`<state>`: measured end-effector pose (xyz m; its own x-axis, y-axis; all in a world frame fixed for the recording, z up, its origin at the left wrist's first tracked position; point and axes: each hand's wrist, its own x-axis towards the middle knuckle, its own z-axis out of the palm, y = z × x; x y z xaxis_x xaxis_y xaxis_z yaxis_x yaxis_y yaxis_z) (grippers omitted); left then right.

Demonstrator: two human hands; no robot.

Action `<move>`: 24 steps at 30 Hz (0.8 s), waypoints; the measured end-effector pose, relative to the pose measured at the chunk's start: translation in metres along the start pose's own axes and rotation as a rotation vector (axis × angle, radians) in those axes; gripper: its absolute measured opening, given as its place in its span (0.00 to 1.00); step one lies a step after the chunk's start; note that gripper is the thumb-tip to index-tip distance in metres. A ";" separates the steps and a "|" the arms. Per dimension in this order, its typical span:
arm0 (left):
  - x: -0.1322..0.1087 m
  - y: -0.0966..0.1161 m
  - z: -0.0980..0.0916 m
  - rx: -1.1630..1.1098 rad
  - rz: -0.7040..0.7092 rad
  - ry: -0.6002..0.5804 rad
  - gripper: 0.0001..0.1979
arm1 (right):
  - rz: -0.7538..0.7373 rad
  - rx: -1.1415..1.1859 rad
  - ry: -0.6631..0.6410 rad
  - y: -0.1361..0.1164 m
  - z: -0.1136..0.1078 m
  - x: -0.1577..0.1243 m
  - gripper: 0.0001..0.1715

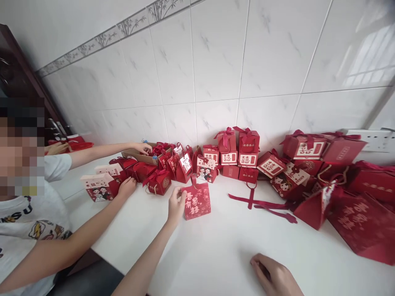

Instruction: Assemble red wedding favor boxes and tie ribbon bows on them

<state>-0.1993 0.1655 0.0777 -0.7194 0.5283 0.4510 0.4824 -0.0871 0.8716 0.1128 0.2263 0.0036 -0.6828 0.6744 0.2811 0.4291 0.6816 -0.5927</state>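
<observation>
A red gift box [198, 202] with white lettering and a ribbon loop on top stands upright on the white table [197, 255]. My left hand [175, 205] grips it by its left edge, the thumb and fingers closed at the side. Closer to the front, my right hand [275, 274] rests on the table with its fingers curled in, and nothing shows in it. Between that hand and the wall lie loose dark red ribbons [262, 204]. Behind the held box is a smaller box [206, 168] printed with a cartoon couple.
At the left, another person [33, 230] reaches one hand into a cardboard tray [129, 153] of red items and rests the other near red boxes [100, 187]. Stacked boxes [228, 158] line the tiled wall. Larger red boxes [364, 224] crowd the right, below a power strip [370, 139].
</observation>
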 end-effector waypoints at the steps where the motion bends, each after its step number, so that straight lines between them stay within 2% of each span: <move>1: -0.013 0.008 0.007 -0.015 -0.004 -0.041 0.11 | -0.016 0.029 0.006 0.000 -0.002 0.001 0.18; 3: -0.040 0.025 0.022 -0.043 -0.006 -0.126 0.10 | -0.067 0.078 0.109 -0.004 -0.009 0.002 0.14; 6: -0.078 0.049 0.043 -0.079 0.033 -0.282 0.09 | -0.239 0.066 0.448 -0.018 -0.025 0.002 0.06; 8: -0.099 0.062 0.056 -0.100 0.072 -0.379 0.09 | -0.354 0.010 0.656 -0.028 -0.038 0.005 0.10; 9: -0.107 0.067 0.061 -0.112 0.090 -0.416 0.08 | -0.394 -0.009 0.708 -0.032 -0.044 0.007 0.13; 10: -0.114 0.071 0.066 -0.126 0.102 -0.440 0.08 | -0.417 -0.012 0.716 -0.035 -0.050 0.010 0.15; 12: -0.125 0.075 0.075 -0.154 0.106 -0.454 0.08 | -0.438 0.015 0.637 -0.038 -0.060 0.016 0.16; 15: -0.135 0.076 0.084 -0.195 0.066 -0.416 0.09 | -0.442 0.093 0.483 -0.037 -0.068 0.022 0.09; 19: -0.135 0.076 0.083 -0.271 0.019 -0.393 0.09 | -0.449 0.137 0.442 -0.034 -0.070 0.023 0.04; 21: -0.127 0.082 0.077 -0.299 -0.014 -0.489 0.10 | -0.441 0.123 0.428 -0.033 -0.070 0.022 0.05; 24: -0.107 0.099 0.070 -0.305 -0.060 -0.760 0.13 | -0.415 0.107 0.376 -0.032 -0.072 0.021 0.05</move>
<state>-0.0398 0.1595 0.1023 -0.1516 0.9578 0.2440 0.2183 -0.2083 0.9534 0.1273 0.2386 0.0829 -0.5151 0.4245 0.7446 0.0943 0.8915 -0.4431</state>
